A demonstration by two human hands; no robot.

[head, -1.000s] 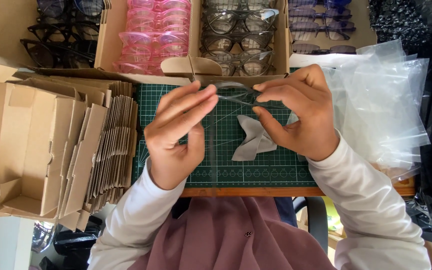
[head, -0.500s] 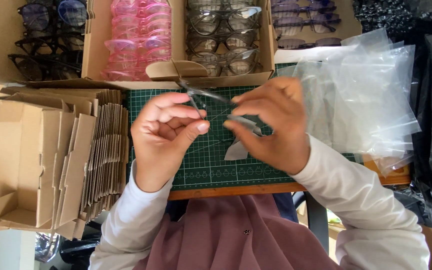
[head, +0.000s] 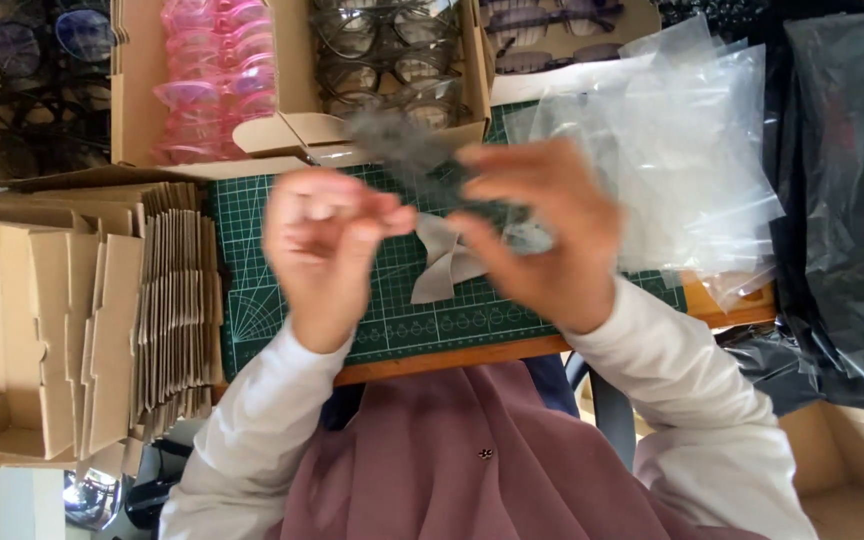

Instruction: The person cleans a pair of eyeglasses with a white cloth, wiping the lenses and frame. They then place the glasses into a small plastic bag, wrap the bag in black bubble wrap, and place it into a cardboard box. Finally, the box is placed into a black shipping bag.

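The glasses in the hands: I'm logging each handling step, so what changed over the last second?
Both hands, left and right, lifted the grey glasses off the green mat, now a motion blur. The grey cloth stays on the mat; cardboard stacks and plastic bags are unchanged.

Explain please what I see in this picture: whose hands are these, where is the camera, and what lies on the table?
The camera sits on a person's head and looks down at their own two bare hands. The left hand and right hand together hold a dark pair of glasses, blurred by motion. Below lies a green cutting mat with a grey cloth. To the left are flat cardboard boxes, to the right clear plastic bags. Behind, trays hold more glasses, some pink.
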